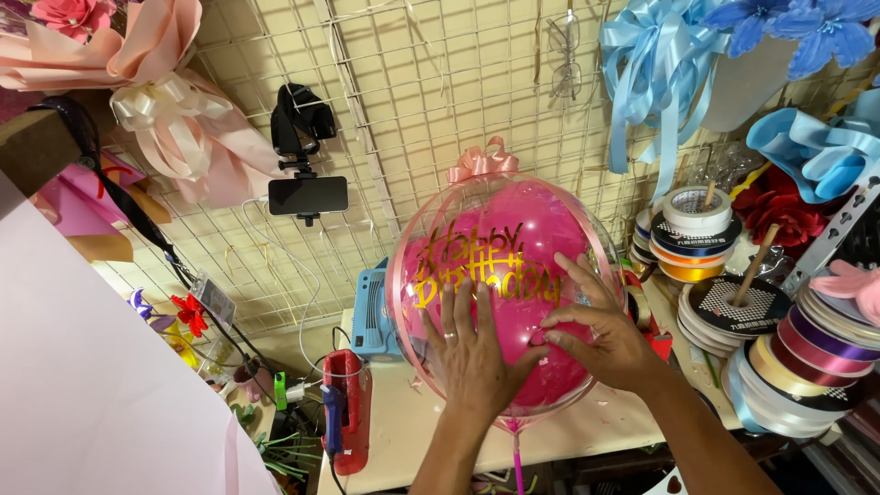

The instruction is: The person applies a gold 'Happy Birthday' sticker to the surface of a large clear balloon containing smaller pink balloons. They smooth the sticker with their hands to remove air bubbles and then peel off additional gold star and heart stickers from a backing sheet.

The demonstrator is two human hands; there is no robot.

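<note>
A cream wire grid wall [440, 101] fills the background, hung with a pink paper bouquet [137, 82] and blue ribbon bows [660, 64]. In front of it, at the middle of the cluttered workbench [412, 431], stands a clear balloon [500, 275] with a pink balloon inside, gold lettering and a pink bow on top. Stacked ribbon spools [788, 357] sit to its right. The left hand [472, 353] lies open, flat against the balloon's front; the right hand [596, 330] rests beside it, fingertips pinched at the surface. A phone on a clamp [307, 195] hangs left.
</note>
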